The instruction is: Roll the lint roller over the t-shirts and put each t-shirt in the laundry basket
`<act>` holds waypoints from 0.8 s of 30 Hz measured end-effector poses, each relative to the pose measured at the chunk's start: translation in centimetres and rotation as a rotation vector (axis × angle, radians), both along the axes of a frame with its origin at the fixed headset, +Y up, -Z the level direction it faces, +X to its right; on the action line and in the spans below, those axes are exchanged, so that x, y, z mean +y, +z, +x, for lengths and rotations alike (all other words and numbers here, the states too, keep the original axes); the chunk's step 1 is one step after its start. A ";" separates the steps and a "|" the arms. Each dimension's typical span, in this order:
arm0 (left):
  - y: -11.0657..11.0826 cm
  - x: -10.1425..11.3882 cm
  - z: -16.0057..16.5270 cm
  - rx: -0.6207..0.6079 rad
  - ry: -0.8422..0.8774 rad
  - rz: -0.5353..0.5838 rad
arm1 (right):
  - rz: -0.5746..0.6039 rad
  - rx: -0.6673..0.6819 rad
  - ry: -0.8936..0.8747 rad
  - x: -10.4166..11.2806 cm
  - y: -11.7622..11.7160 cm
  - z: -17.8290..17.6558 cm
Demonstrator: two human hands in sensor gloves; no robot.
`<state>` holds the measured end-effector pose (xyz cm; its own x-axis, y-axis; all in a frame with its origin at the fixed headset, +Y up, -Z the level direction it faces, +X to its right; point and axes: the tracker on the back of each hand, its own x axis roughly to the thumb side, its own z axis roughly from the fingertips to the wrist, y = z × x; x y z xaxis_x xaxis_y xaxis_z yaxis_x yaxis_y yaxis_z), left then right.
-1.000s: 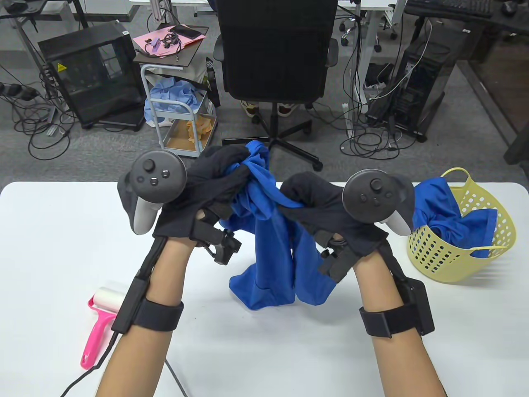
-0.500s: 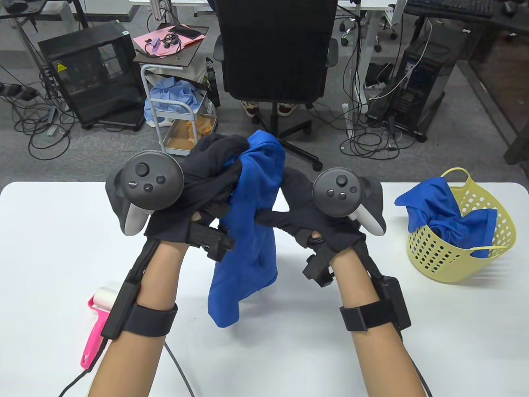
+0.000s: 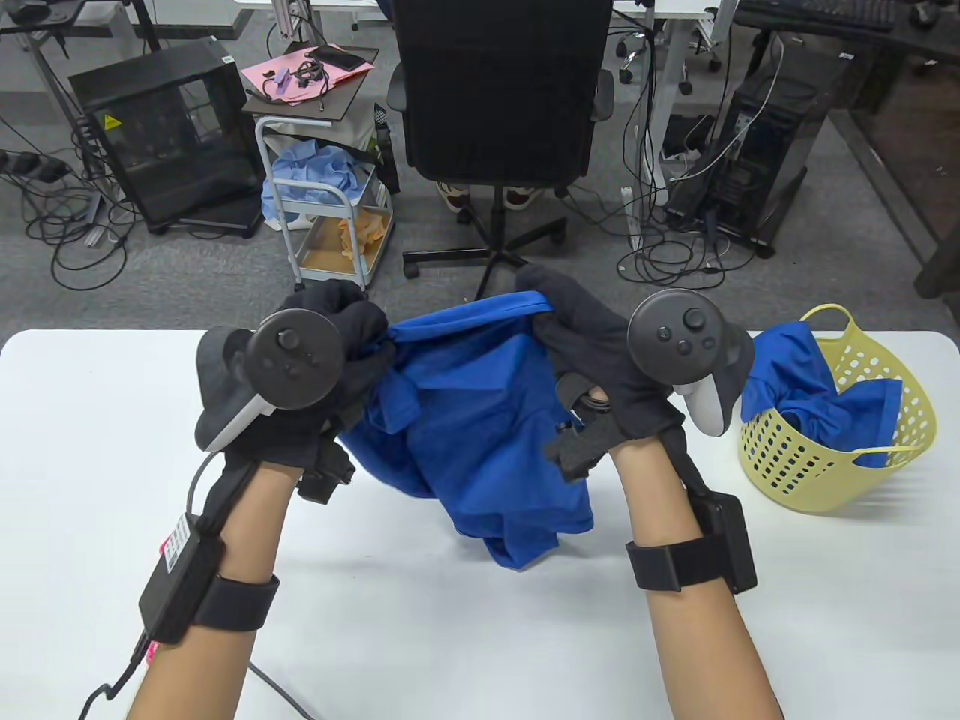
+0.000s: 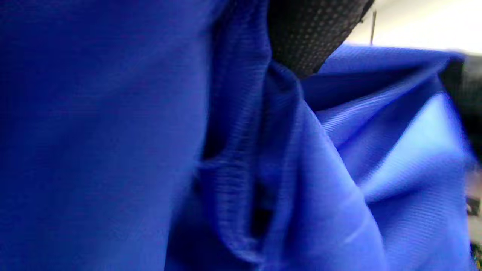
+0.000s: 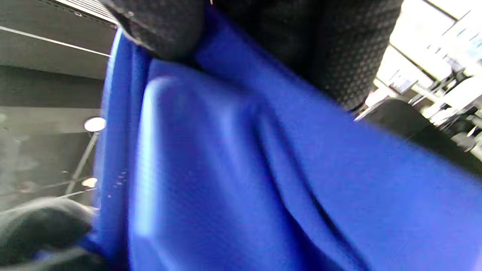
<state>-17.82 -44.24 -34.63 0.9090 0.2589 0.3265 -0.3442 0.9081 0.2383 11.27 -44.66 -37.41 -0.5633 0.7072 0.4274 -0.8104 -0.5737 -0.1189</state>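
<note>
White bench (image 3: 90, 420): both hands raised over its middle, left hand (image 3: 330, 352) and right hand (image 3: 592, 337) each with fingers clenched on blue t-shirt (image 3: 472, 420), stretched between. Yellow laundry basket (image 3: 840, 450) near right edge.

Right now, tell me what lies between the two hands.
In the table view, the blue t-shirt spans the gap: the left hand and right hand each grip an end of its upper edge, and the rest hangs toward the white table.

Table view sharp, evenly lit, soft shadows under the forearms on the white table (image 3: 90, 465). Both wrist views motion-blurred (blue t-shirt (image 4: 113, 131) fills the lens); right one blown out top-right.
</note>
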 end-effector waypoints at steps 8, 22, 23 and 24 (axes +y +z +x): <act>0.1 -1.0 1.8 -0.057 0.050 0.002 | 0.090 -0.030 0.124 2.8 1.3 -0.3; -0.3 2.3 -3.3 0.166 0.215 0.154 | 0.035 0.192 0.586 -1.3 1.9 0.4; -0.3 2.1 -3.2 0.123 0.222 0.117 | 0.043 0.160 0.630 -1.5 1.8 0.4; -0.1 1.8 -3.0 0.089 0.230 0.101 | 0.029 0.144 0.660 -1.7 1.7 0.5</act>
